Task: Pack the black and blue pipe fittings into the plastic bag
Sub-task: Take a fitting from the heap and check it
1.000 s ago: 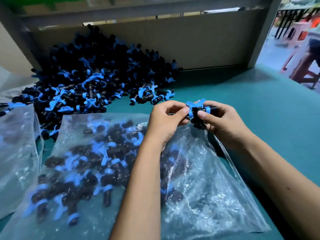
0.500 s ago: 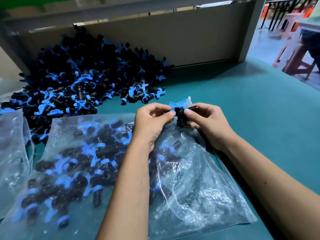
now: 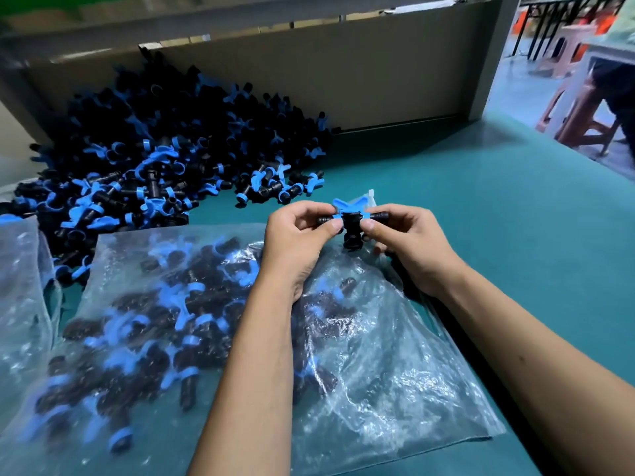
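A black pipe fitting with blue collars and a blue wing handle [image 3: 351,221] is held just above the mouth of a clear plastic bag [image 3: 395,372]. My left hand [image 3: 302,238] pinches its left stub and my right hand [image 3: 409,242] pinches its right stub. The bag lies flat on the green table under both forearms and holds several black and blue fittings [image 3: 154,321]. A large loose pile of the same fittings [image 3: 154,159] lies at the back left.
A second clear bag [image 3: 24,304] lies at the left edge. A cardboard wall [image 3: 378,70] closes off the table's back. The green table top [image 3: 498,218] stretches to the right. Stools and table legs [image 3: 580,97] stand beyond the right edge.
Both hands have turned the fitting between their fingers so its stubs now point sideways, left and right. It stays over the bag's mouth. The camera has shifted slightly.
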A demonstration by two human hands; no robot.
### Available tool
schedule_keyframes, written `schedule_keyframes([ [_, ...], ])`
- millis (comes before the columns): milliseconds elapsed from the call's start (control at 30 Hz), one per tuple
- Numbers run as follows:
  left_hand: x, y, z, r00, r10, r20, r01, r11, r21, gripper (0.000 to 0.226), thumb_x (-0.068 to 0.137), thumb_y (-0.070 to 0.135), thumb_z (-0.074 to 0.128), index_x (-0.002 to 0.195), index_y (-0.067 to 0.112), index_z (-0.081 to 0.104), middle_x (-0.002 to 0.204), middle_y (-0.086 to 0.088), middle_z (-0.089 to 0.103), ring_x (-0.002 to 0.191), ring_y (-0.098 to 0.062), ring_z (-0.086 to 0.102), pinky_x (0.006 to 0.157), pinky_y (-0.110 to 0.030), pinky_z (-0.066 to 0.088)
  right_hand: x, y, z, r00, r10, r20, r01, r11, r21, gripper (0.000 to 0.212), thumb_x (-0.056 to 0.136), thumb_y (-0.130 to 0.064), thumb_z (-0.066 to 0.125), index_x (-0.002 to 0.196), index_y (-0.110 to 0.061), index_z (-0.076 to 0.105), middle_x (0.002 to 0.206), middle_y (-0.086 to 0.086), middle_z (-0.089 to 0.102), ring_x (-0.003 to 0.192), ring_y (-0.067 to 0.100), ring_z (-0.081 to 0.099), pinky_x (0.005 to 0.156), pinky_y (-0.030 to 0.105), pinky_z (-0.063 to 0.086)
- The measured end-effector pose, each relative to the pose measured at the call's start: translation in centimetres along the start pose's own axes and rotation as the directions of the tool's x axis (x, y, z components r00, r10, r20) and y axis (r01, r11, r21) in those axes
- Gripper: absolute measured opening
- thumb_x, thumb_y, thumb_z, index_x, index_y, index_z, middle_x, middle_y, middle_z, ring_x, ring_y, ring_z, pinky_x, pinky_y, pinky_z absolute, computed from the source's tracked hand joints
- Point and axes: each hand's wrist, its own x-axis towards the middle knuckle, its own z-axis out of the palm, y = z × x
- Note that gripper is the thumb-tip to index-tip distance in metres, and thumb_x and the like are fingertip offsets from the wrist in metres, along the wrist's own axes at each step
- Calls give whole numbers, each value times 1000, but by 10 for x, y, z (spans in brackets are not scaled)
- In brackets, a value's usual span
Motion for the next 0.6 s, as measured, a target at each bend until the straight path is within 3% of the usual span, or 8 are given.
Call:
schedule_keyframes([
  [167, 0, 0, -1, 1000, 11, 24, -11, 1000, 13, 18, 82, 0, 82, 84, 18, 78, 84, -2, 79, 83, -17, 76, 77, -25, 60, 1, 0, 0, 1000, 15, -17, -15, 999, 42, 12, 85, -23, 76, 94, -14, 79, 88, 7, 75, 74, 15, 63, 60, 24, 48],
  [333, 1, 2, -5, 999, -18, -32, 13, 990, -142, 18, 82, -2, 79, 74, 15, 79, 78, -8, 77, 74, -21, 77, 71, -24, 60, 5, 0, -6, 975, 116, -190, -53, 949, 310, 10, 84, -27, 75, 84, -17, 77, 81, 3, 68, 65, 11, 58, 57, 22, 48],
  [400, 0, 2, -3, 999, -30, -40, 24, 989, -147, 17, 82, 0, 81, 73, 14, 78, 78, -8, 77, 76, -22, 78, 71, -25, 60, 5, 3, -5, 967, 71, -246, -14, 974, 226, 14, 86, -28, 76, 94, -18, 71, 86, 4, 66, 65, 12, 60, 56, 24, 49],
  [467, 0, 3, -1, 997, -34, -70, 21, 985, -171, 20, 82, 2, 82, 69, 16, 76, 77, -8, 77, 80, -26, 79, 70, -27, 61, 3, 4, -1, 962, -17, -271, 34, 998, 61, 32, 83, -33, 79, 104, -20, 59, 93, 5, 64, 64, 14, 61, 55, 27, 49],
  [533, -1, 4, 2, 996, -36, -78, 21, 981, -192, 21, 82, 4, 82, 68, 16, 73, 74, -9, 76, 80, -28, 79, 68, -27, 61, 0, 3, 3, 973, -121, -197, 99, 988, -120, 44, 76, -38, 85, 106, -25, 56, 97, -1, 65, 67, 15, 60, 57, 30, 54],
  [600, -2, 5, 5, 999, -12, -53, 2, 982, -190, 20, 83, 5, 81, 69, 14, 71, 71, -9, 74, 78, -28, 78, 70, -30, 62, -2, 2, 6, 972, -211, -106, 175, 945, -276, 47, 73, -37, 89, 107, -27, 58, 100, -9, 66, 74, 16, 62, 69, 32, 59],
])
